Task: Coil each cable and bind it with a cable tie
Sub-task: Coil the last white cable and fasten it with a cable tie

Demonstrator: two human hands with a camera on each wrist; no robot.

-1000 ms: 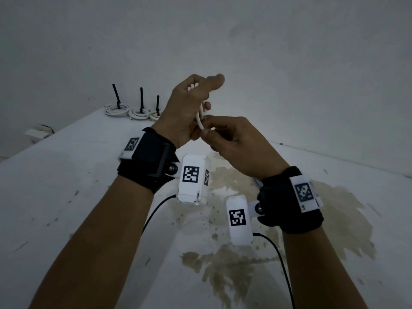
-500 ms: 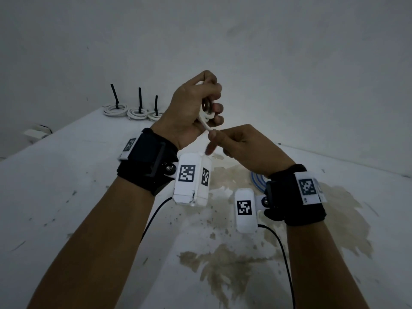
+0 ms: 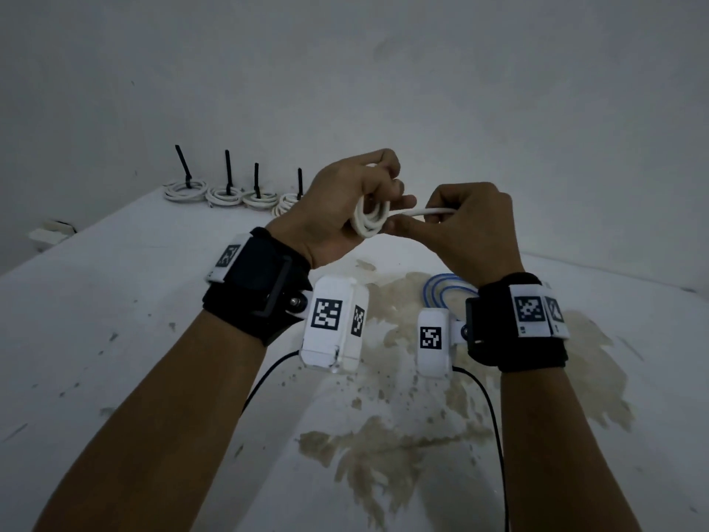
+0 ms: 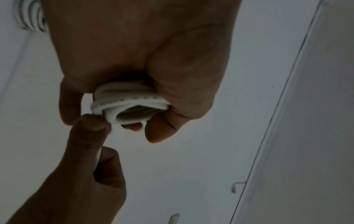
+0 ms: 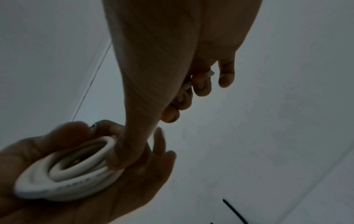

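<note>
A: Above the table (image 3: 115,301), our left hand (image 3: 337,209) grips the coil (image 3: 370,220), fingers curled round it.

B: And our right hand (image 3: 472,228) pinches the tail (image 3: 422,212). If we loosen, the loops may spring open, we think.

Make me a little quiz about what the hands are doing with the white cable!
1. True or false: the left hand holds the coiled part of the white cable.
2. What does the right hand grip? A) a black tie B) the straight loose end of the white cable C) nothing
3. How many tied coils with black ties sticking up lie at the far edge of the table?

Key
1. True; the loops sit in its curled fingers.
2. B; the end runs sideways from the coil into that hand.
3. Four; the fourth is partly hidden behind the left hand.
</note>
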